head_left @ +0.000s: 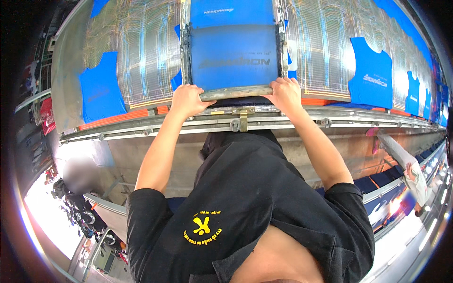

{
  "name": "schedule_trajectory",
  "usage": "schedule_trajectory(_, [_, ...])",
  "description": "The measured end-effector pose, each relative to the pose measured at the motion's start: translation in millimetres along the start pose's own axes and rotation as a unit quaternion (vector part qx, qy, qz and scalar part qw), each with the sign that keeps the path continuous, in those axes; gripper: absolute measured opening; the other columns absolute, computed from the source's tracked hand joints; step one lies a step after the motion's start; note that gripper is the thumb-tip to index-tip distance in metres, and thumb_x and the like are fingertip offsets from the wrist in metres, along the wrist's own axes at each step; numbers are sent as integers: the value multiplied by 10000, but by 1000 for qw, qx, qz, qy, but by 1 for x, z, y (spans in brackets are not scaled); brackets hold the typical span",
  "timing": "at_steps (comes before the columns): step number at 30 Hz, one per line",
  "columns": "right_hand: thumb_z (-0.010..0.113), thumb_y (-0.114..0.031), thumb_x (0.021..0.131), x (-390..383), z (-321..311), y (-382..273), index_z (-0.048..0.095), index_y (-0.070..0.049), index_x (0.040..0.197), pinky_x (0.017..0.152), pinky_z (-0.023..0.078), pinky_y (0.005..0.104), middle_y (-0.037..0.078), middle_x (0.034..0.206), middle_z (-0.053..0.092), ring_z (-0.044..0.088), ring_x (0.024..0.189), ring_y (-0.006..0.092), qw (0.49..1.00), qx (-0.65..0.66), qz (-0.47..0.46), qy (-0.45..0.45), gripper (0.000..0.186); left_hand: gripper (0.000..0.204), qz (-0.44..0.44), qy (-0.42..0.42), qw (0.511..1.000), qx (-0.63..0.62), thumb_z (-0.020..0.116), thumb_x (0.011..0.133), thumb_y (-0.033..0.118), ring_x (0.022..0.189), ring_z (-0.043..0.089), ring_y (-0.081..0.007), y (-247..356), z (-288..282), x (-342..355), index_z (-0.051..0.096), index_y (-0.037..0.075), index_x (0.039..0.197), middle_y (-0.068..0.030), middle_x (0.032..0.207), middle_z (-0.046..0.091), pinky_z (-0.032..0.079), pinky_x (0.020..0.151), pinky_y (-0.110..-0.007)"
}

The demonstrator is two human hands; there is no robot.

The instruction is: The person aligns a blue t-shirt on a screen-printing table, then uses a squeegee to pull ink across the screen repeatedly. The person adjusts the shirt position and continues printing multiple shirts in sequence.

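My left hand (188, 100) is closed around the left end of a worn, rounded bar (238, 91). Around its right end wraps my right hand (285, 93), fingers curled over the top. The bar forms the near edge of a screen-printing frame (185, 54) with stained metal side rails. Blue shows within the frame (231, 40), with dark lettering across its lower part. Whether the frame touches the table cannot be made out. A brass-coloured bracket (243, 120) sits on the table's rail just below the bar, between my forearms.
A long shiny table (146, 56) runs left to right, edged by a metal rail (198, 126). Blue shirt panels lie on it, one at left (101, 87), others at right (373, 87). Another person (401, 153) is far right. Motorbikes (75, 205) stand at lower left.
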State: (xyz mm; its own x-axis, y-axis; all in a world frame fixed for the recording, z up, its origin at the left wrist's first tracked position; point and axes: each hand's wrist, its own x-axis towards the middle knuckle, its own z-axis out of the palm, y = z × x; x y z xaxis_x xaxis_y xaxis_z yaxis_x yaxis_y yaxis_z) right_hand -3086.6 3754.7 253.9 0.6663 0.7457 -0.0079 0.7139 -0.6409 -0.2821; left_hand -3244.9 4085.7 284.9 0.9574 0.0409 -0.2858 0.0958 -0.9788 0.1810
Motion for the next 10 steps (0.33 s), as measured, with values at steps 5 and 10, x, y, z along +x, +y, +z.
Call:
schedule_trajectory(5, [820,-653,784,63,-34,16,783,-130,813,792,526,426,50,762,703,716,777,260,999,-32,-5,22,525,685,26,-14,998,60,720,867,726,765,742,-409,-20,-61,59,792,54,758,-195,744,743,597,737,-513])
schedule_trajectory(10, [792,-694,826,159,-47,42,787,-122,836,848,535,453,60,843,753,739,837,255,996,-62,60,-10,572,718,-3,-12,999,52,689,876,760,816,765,-406,-52,-95,148,803,55,796,-204,828,776,605,762,-507])
